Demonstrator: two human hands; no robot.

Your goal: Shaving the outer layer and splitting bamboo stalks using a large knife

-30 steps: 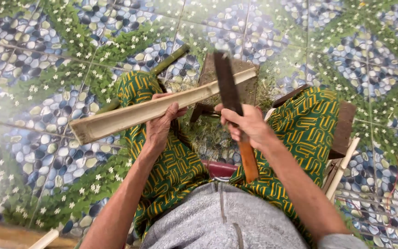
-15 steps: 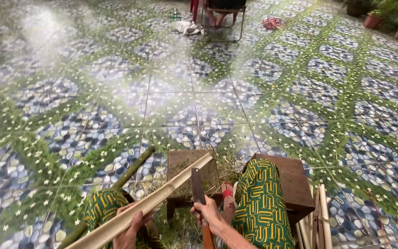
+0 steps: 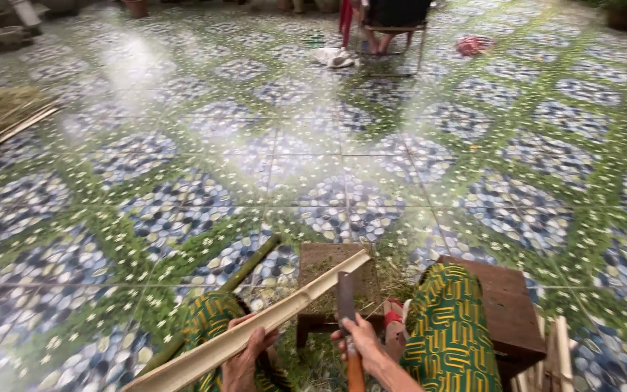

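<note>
A split bamboo strip [image 3: 255, 330] is gripped from below by the left hand [image 3: 244, 363], fingers curled over its edge, its far end resting on a small wooden block [image 3: 328, 265] on the tiled floor [image 3: 183, 160]. A knife [image 3: 345, 301] is held blade-up, its handle clasped in the right hand [image 3: 361, 341], just beside the strip. Both hands sit low between green-patterned knees.

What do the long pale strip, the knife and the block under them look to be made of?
The strip looks like split bamboo: pale, matte, trough-shaped, with a node ridge. The knife seems to have a dark, dull metal blade, perhaps steel, and an orange-brown handle that is probably wood. The block looks like rough, unfinished brown wood, scarred and strewn with shavings.
</note>
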